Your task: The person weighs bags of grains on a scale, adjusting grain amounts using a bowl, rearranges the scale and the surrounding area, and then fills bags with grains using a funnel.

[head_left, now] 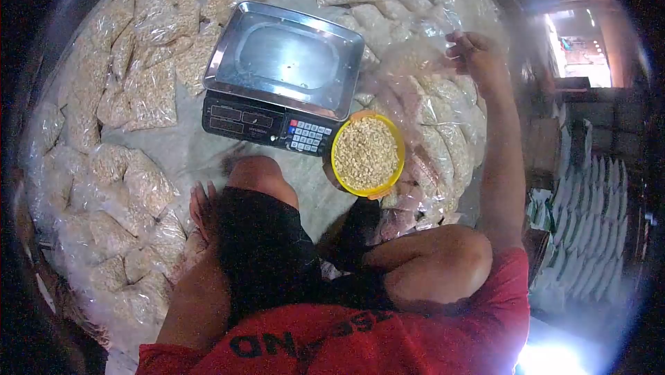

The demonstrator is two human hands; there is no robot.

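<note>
My right hand (pixel 478 59) is raised on the far right, above clear bags of pale pieces (pixel 433 118). Its fingers are curled; a hazy, see-through patch beside them hides whether they grip plastic. By my left knee, my left hand (pixel 201 210) is low with fingers stretched out, close to more filled bags (pixel 149 177). A yellow-rimmed bowl (pixel 398 160), full of pale chopped pieces (pixel 366 153), stands between my right leg and the scale. The black digital scale (pixel 242 122) carries a shiny metal tray (pixel 287 56) with nothing sizeable on it.
Filled clear bags (pixel 156 18) lie in heaps along the left and back. A pale sheet (pixel 197 157) covers the floor under the scale. On the right, rows of whitish packets (pixel 589 202) stand by a dark partition, and a bright opening (pixel 578 49) shows behind.
</note>
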